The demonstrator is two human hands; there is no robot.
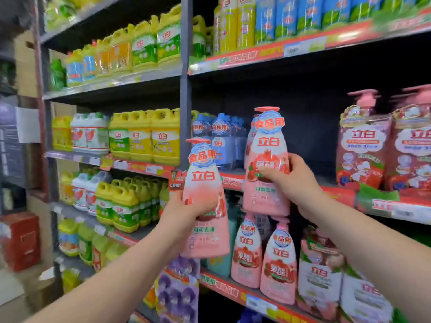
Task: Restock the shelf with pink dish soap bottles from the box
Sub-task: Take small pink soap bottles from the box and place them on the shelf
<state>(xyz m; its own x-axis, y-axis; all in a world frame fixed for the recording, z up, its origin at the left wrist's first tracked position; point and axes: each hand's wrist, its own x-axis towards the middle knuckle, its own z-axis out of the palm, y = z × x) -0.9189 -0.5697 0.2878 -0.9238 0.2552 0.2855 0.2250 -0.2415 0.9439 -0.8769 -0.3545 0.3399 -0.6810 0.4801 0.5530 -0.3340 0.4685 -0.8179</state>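
I hold two pink dish soap bottles upright in front of the shelves. My left hand [184, 212] grips the left pink bottle [205, 183] around its middle, at about the height of the middle shelf's edge. My right hand [291, 180] grips the right pink bottle [268, 145], which is higher and just before the middle shelf [338, 194]. The dark gap on that shelf lies behind it, between blue bottles [221, 141] and pink pump packs [363, 145]. Two more pink bottles [278, 262] stand on the shelf below. The box is out of view.
A grey upright post [185, 89] splits the shelving. Yellow and green jugs [142, 134] fill the left bays. Yellow and blue bottles [286, 17] line the top right shelf. Refill pouches [319, 271] sit at the lower right, purple packs [179, 292] hang low.
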